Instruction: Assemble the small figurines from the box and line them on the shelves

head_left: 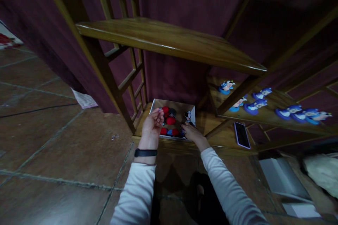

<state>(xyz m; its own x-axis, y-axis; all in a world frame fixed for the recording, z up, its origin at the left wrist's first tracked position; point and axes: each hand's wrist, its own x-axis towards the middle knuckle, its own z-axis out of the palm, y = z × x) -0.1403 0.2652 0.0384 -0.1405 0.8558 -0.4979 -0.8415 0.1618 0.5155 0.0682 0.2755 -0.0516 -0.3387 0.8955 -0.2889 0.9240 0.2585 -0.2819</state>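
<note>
Item 1, we record an open box (180, 105) on the lowest shelf (220, 140) of a wooden rack. It is open side up and its longer side runs left to right along the shelf's front edge. It lies straight ahead of both hands.

Item 2, contents: small toys (170, 120), red and blue, with one black-and-white figure (187, 116) against the right wall. They are too small for us to tell which way any of them points.

Item 3, left hand (151, 126), black wristband (145, 152). It is raised at the box's left rim with its fingers bunched together over the red pieces. We cannot tell whether they pinch anything.

Item 4, right hand (192, 133). It is palm down at the near right corner and reaches lower into the box than the left. Its fingertips are lost among the toys, so we cannot tell its grip.

Item 5, surroundings: a phone (242, 134) lies flat on the same shelf, well right of the box. Blue figures (255, 107) stand in a row on the middle shelf (266, 115). There is a top shelf (169, 38) and a tiled floor (60, 140).
</note>
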